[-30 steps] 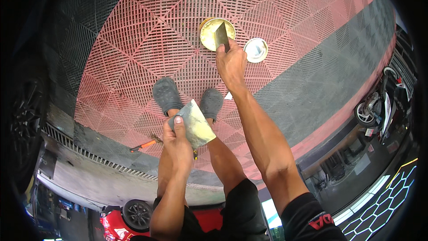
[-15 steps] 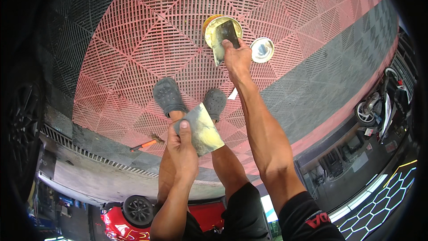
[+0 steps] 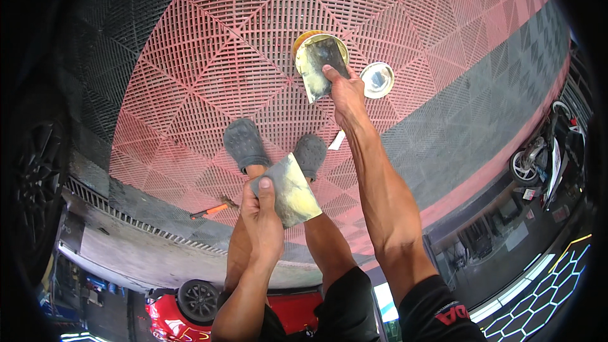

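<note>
My left hand [image 3: 263,221] pinches a flat, square putty spreader [image 3: 292,193] by one corner, thumb on top. Its grey face is smeared with pale yellow putty. Further out, my right arm is stretched forward, and the right hand [image 3: 347,96] grips a second, dark spreader [image 3: 329,56] with yellow putty along its lower left part. That spreader lies across the view of a round open tin [image 3: 300,63] with pale yellow putty inside, hiding much of its mouth. Whether the spreader touches the tin, I cannot tell.
A small round white lid or dish [image 3: 384,91] sits right of the tin. A white tube-like piece [image 3: 337,140] lies near my grey clogs [image 3: 246,142]. An orange-handled tool [image 3: 211,210] rests at left on the red grid floor [image 3: 209,57]. A motorcycle [image 3: 538,152] stands far right.
The whole view has shifted slightly, so the floor and things appear a little lower. The right spreader has turned slightly over the tin. My left hand keeps its grip.
</note>
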Motion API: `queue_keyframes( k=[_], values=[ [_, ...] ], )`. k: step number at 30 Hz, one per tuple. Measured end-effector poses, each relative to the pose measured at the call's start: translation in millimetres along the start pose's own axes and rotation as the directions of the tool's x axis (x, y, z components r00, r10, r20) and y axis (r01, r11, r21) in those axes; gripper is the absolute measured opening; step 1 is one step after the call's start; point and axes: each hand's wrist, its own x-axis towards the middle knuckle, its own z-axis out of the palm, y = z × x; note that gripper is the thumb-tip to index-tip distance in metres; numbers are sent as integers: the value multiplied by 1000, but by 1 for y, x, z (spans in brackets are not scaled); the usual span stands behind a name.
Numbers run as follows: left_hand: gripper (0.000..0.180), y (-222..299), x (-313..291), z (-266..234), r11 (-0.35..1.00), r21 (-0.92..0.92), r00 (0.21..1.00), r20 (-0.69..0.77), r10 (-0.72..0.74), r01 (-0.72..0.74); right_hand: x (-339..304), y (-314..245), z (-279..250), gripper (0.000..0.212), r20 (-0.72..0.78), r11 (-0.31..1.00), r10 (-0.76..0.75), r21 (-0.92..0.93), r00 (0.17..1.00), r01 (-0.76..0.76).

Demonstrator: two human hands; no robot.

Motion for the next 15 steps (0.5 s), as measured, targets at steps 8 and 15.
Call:
queue_keyframes(
  k=[8, 15],
  values=[
    [31, 8, -1, 3, 1000, 22, 1000, 27, -14, 14, -1, 12, -10, 43, 17, 988, 72, 134, 997, -73],
    [32, 10, 0, 3, 999, -30, 1000, -8, 16, -17, -8, 23, -22, 41, 39, 985, 69, 159, 997, -74]
  ],
)
